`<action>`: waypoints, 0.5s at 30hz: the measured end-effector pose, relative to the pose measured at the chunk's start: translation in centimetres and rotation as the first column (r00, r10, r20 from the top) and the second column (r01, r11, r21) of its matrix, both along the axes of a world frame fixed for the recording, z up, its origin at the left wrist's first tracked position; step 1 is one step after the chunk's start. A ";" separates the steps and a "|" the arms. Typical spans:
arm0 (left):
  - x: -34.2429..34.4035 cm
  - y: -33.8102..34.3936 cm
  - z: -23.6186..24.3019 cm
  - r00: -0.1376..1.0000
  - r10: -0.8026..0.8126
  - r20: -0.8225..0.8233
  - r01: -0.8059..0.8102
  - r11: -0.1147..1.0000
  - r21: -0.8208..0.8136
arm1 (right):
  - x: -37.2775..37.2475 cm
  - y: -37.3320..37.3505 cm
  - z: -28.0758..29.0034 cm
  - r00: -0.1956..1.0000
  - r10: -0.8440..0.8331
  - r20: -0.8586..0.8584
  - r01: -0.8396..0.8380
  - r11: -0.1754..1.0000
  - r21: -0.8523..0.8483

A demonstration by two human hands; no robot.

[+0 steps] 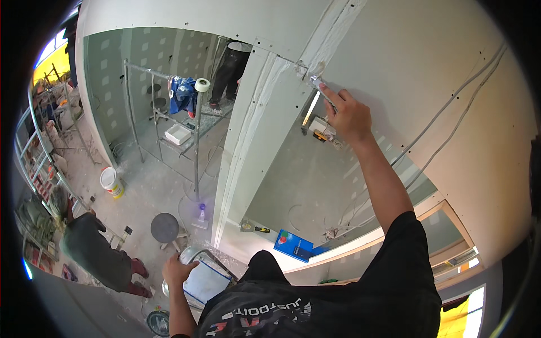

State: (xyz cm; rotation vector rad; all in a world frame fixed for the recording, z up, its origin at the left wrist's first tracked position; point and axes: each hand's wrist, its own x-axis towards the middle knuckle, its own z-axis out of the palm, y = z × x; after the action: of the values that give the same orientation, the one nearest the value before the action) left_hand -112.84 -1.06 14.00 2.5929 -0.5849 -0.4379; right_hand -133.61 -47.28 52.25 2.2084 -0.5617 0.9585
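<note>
High up at the plasterboard corner, my right hand [350,115] grips a slim hand tool [324,90]. Its tip touches the joint, which is smeared with white filler [316,70]; the tool's exact kind is hard to make out. My left hand [179,269] is low down, closed around a curved metal tube frame [209,253] beside a white panel with blue edging [206,281]. On the ledge below the opening lie a blue box [293,245] and a scraper with a black and yellow handle [255,227].
Grey cables [451,104] hang along the right wall. Left of the wall post stands a metal scaffold frame [197,146] with a blue cloth [183,96]. A white bucket [111,181] and round stool [164,227] stand on the floor. Two people [93,250] are nearby.
</note>
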 end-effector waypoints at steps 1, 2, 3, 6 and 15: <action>-0.1 -0.1 0.1 1.000 0.001 0.012 -0.001 1.000 -0.019 | -0.2 -0.2 0.0 1.000 0.002 -0.004 -0.002 1.000 -0.001; -0.2 -0.1 0.2 1.000 0.004 0.008 -0.003 1.000 -0.021 | -0.3 -0.5 0.0 1.000 0.015 0.002 -0.015 1.000 -0.012; -0.2 -0.1 0.3 1.000 0.005 0.007 -0.005 1.000 -0.029 | -0.3 -0.7 -0.1 1.000 0.029 0.008 -0.029 0.999 -0.023; 0.1 0.0 0.2 1.000 0.010 0.003 -0.010 0.999 -0.048 | 0.0 -0.3 -0.5 0.999 0.004 0.041 -0.003 1.000 -0.007; 1.0 -0.2 -0.4 0.999 -0.043 0.009 0.044 0.995 -0.087 | 0.2 2.5 -1.3 0.825 0.329 0.460 -0.489 0.823 0.288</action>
State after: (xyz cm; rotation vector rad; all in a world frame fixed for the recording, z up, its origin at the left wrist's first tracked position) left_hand -111.85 -1.21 13.57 2.5044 -0.6497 -0.4077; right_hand -133.43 -44.73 50.91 2.5778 -0.4812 1.6772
